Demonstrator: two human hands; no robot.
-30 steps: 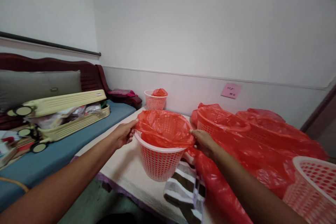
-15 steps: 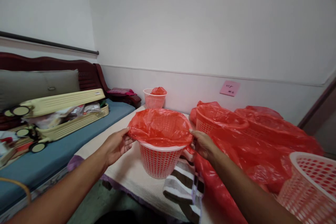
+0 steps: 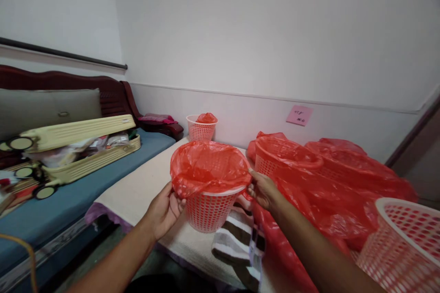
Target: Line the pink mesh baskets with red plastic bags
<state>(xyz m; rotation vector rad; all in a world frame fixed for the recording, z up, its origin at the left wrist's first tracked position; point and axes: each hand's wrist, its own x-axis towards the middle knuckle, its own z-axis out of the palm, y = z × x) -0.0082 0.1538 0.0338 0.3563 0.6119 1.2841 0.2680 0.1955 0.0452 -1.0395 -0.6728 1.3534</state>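
The red plastic bag (image 3: 209,167) lines the pink basket (image 3: 208,215) at the middle of the white-covered table (image 3: 137,192), its edge turned outward over most of the rim; a strip of pale rim shows at the near right. A striped cloth (image 3: 235,233) lies just beside the basket's foot, and a crumpled heap of red bags (image 3: 316,201) crowds in from the right, with a bagged basket (image 3: 287,153) behind it. An unlined basket (image 3: 398,247) stands at the right edge, and a small basket (image 3: 201,132) with red plastic inside stands near the wall. The left hand (image 3: 167,210), palm turned inward, holds the bag's hem at the near-left rim between thumb and fingers. The right hand (image 3: 264,190) pinches the hem at the right rim, thumb on top, fingers curled below, its forearm slanting over the heap.
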